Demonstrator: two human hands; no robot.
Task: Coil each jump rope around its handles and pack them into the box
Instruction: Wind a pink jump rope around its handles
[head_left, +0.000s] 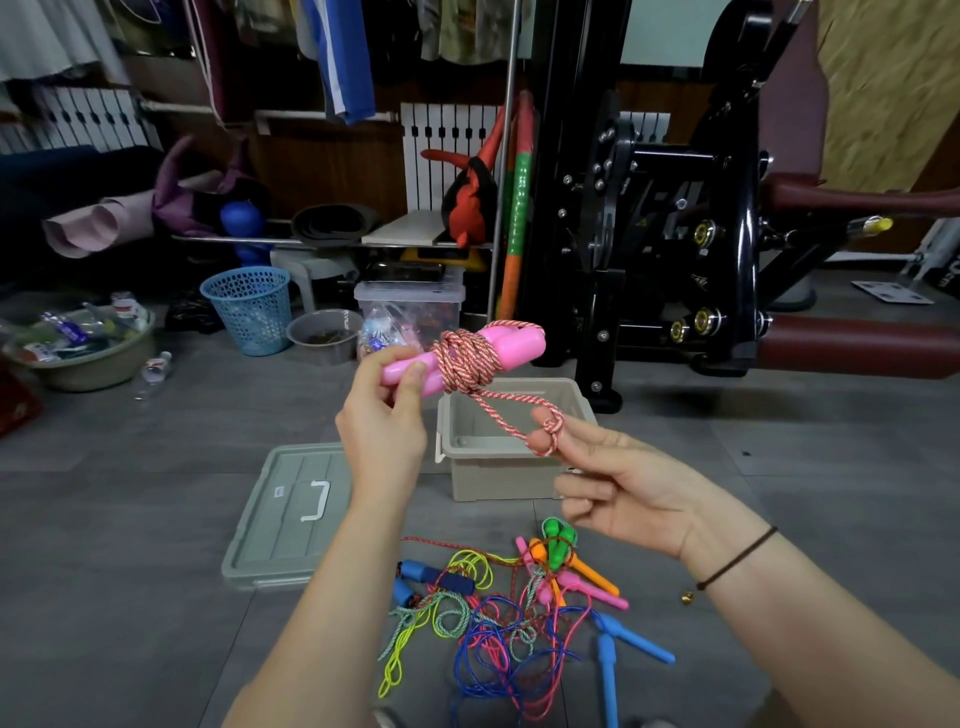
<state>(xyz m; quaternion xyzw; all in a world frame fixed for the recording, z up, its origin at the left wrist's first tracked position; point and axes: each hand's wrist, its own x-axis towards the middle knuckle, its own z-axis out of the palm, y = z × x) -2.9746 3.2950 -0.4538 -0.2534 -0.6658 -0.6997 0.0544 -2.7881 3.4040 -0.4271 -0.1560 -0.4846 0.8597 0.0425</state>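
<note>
The pink handles (514, 340) are pinched at their left end between the thumb and fingers of the left hand (382, 415) and held roughly level. The red-and-white rope (462, 358) is wound in many turns round their middle. Its last short loop is led down to the right and hooked round two fingertips of the right hand (623, 493), whose other fingers are loosely curled. The bundle is held up over the open box (498, 473), in which nothing can be seen; the lid (283, 519) is laid flat to the left of it. A tangled pile (498, 613) of other ropes is spread on the near floor. The coiling of this rope is judged to be almost done. The loop must next be tucked under a turn or drawn over a handle end, with the rope kept taut, so that the coil is locked. Only then can the bundle be lowered into the box.
</note>
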